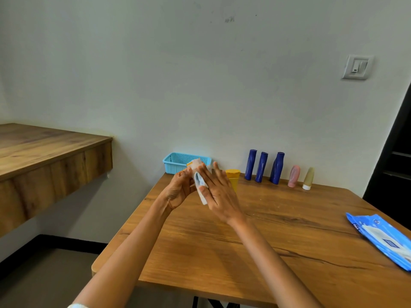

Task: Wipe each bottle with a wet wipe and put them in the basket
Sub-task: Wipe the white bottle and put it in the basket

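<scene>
Wiping a small bottle, six more lined up

Left hand [180, 190] curls around a pale, translucent bottle [196, 164] with an orange patch, held above the table [244, 241]; right hand [219, 192] presses a folded wet wipe [200, 185] against it with straight fingers. Behind the grip the blue basket [175, 162] looks unfilled. To its right wait a yellow bottle [233, 177], three navy bottles [262, 166], a pink one [294, 176] and a beige one [308, 177]

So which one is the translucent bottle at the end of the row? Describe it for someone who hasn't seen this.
Start at the wooden table and follow its far edge along the wall, past three dark blue bottles and a pink tube. The yellowish translucent bottle is last on the right, standing cap-down. It alone has a white cap.
</scene>
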